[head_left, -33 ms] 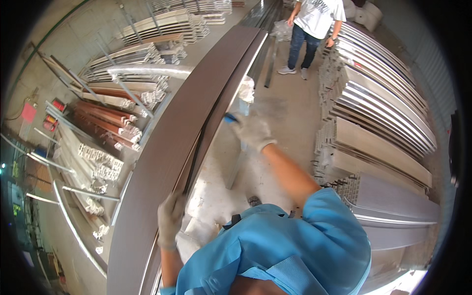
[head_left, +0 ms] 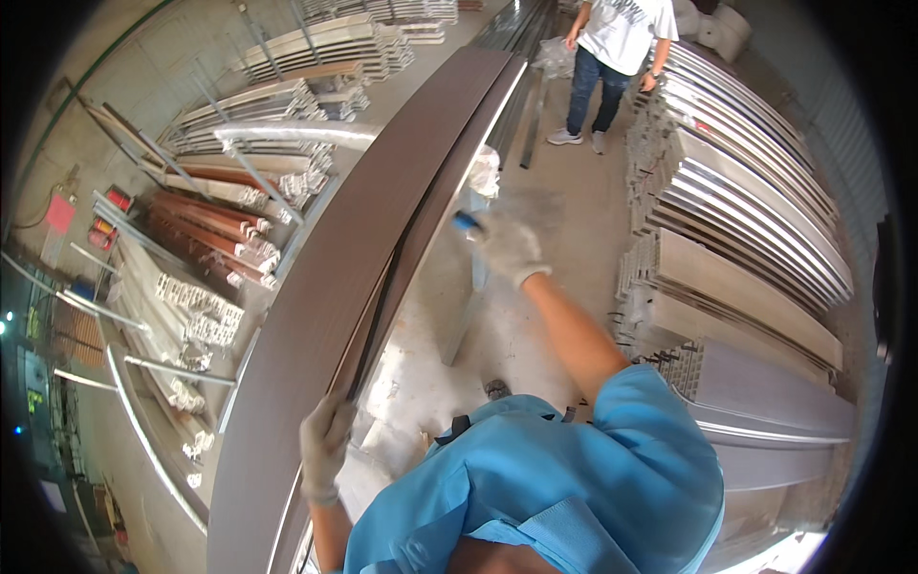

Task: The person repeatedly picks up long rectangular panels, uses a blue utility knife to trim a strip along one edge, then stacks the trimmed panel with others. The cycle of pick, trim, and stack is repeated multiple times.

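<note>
Head view: gloved hands (head_left: 325, 442) (head_left: 507, 244) grip brown panel (head_left: 382, 220).

**Brown profile and blue tool: condition as seen**

Long dark-brown profile (head_left: 354, 239): smooth matte face, lying flat and running from the lower left foreground away to the upper centre; its line bows with the lens. A narrow black strip (head_left: 375, 316) runs along its right edge, slightly lifted near the lower end. Small blue tool (head_left: 465, 222): sits against that right edge, farther up; its shape is mostly hidden.

Bright blue short-sleeved shirt, pale knit gloves on both hands (head_left: 326, 440)
</note>
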Action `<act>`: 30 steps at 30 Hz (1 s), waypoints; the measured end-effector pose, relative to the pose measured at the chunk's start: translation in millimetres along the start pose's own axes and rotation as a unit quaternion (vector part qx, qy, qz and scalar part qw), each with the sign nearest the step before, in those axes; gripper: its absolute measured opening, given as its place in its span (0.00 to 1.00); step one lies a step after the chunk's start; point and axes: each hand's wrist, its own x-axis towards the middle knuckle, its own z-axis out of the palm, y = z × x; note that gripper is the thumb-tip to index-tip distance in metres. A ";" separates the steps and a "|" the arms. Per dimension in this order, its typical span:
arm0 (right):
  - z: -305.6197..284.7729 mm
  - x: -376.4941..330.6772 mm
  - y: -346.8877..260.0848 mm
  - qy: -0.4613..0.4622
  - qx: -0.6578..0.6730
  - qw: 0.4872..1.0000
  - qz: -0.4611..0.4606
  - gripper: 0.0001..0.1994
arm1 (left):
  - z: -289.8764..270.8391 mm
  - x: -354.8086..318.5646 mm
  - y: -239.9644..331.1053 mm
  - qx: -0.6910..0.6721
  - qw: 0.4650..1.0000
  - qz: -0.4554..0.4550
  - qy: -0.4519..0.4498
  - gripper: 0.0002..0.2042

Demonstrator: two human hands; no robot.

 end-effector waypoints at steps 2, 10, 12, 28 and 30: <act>-12.2 18.4 37.4 0.012 0.001 0.998 0.060 0.20 | -24.5 -52.8 -15.0 -0.036 0.995 -0.071 0.063 0.09; -36.5 109.8 51.8 0.077 -0.016 0.997 -0.019 0.21 | -26.0 -79.2 -45.6 0.341 0.909 0.056 0.233 0.04; -39.3 132.6 42.8 0.069 -0.039 0.997 -0.019 0.20 | -23.7 -73.9 -50.0 0.413 0.876 0.058 0.242 0.05; -5.9 123.8 -15.9 0.090 -0.196 0.974 -0.066 0.13 | -56.8 -67.8 -67.3 0.410 0.896 0.139 0.101 0.12; 9.0 81.1 -35.3 0.079 -0.175 0.980 -0.044 0.12 | -62.1 -66.5 -73.9 0.412 0.890 0.180 0.079 0.12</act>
